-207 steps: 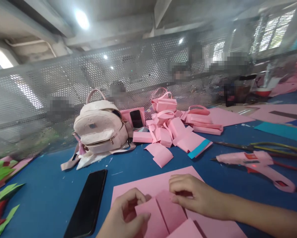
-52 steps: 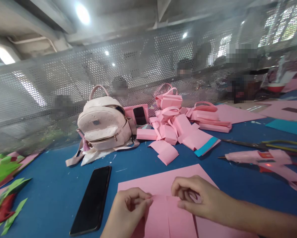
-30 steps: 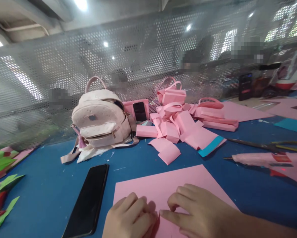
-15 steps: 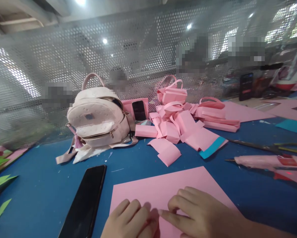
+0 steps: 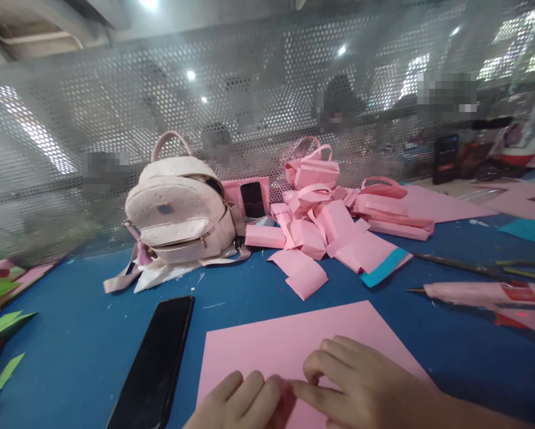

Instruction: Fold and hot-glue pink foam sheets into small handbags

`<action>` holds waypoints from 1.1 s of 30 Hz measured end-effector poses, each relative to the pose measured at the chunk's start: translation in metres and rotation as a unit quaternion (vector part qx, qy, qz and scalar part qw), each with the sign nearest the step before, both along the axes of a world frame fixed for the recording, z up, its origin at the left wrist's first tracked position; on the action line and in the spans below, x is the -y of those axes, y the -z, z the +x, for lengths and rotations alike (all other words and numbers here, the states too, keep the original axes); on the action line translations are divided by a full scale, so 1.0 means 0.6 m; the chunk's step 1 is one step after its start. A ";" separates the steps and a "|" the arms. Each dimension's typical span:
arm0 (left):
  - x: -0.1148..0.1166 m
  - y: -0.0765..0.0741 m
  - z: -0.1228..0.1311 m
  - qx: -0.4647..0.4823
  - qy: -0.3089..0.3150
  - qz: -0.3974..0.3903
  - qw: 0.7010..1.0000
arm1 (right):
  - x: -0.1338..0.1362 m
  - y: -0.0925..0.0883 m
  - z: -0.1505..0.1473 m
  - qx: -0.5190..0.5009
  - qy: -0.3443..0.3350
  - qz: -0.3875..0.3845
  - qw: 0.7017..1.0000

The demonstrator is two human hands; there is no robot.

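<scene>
A sheet of pink paper (image 5: 258, 345) lies on the blue table at the bottom centre, its near edge out of view. My left hand (image 5: 243, 399) is closed over its lower left part, fingers curled and the tips hidden. From the right, my right hand (image 5: 352, 381) rests on the same sheet, fingers bent and closed, with the index finger pointing towards the left hand. The fingertips of both hands nearly meet on the paper. A black phone (image 5: 155, 357) lies to the left of the sheet.
A pale backpack (image 5: 182, 208) stands at the back, beside a smaller phone (image 5: 252, 200). Pink paper bags (image 5: 312, 173) and folded pieces are heaped behind the sheet. To the right are a pink glue gun (image 5: 477, 295) and scissors (image 5: 464, 265). Green scraps (image 5: 3, 328) lie far left.
My left hand has shifted slightly right and down, closer to the right fingertip. My right hand has barely moved, and the whole view has shifted a little.
</scene>
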State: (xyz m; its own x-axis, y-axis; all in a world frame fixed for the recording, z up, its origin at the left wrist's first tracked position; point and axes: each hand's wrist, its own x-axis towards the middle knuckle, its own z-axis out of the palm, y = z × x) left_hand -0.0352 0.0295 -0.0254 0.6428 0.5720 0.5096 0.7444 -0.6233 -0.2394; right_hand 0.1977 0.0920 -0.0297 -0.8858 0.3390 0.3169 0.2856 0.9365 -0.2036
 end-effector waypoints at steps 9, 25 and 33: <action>0.006 -0.059 -0.036 -0.056 0.011 -0.157 0.986 | 0.004 0.007 0.001 -0.050 -0.001 0.016 0.999; 0.004 -0.041 0.006 0.193 -0.146 -0.422 0.874 | -0.003 -0.021 0.006 0.034 -0.042 -0.077 0.996; 0.017 -0.041 0.024 0.262 -0.144 -0.442 0.846 | 0.007 -0.043 0.008 0.039 0.067 -0.197 0.977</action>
